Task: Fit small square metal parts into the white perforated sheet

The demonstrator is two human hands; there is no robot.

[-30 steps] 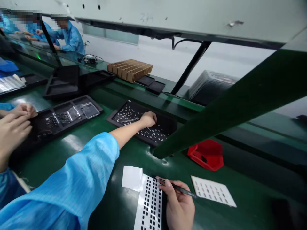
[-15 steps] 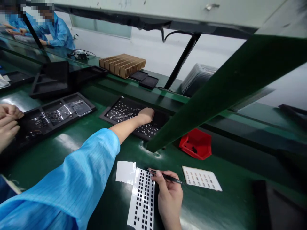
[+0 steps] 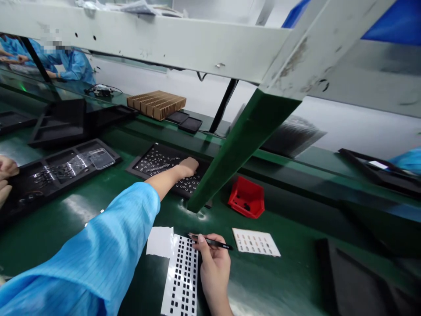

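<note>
My left hand reaches over a black tray dotted with small white-outlined pieces. Its fingers are drawn together; whatever they hold, if anything, is hidden. Lower down, my right hand grips black tweezers, their tips pointing left over the top of a white sheet with rows of small black squares. A blank white paper touches the sheet's upper left. Right of my right hand lies a white card with rows of small parts.
A green post rises beside the tray. Behind the card is a red bin with dark bits. Another person's hands are at a divided tray on the left. Cardboard dividers stand at the back; a dark box lies right.
The view has tilted up and shifted right, so the bench appears further left and more of the overhead beam shows. My left hand stays over the tray, and my right hand still holds the tweezers.
</note>
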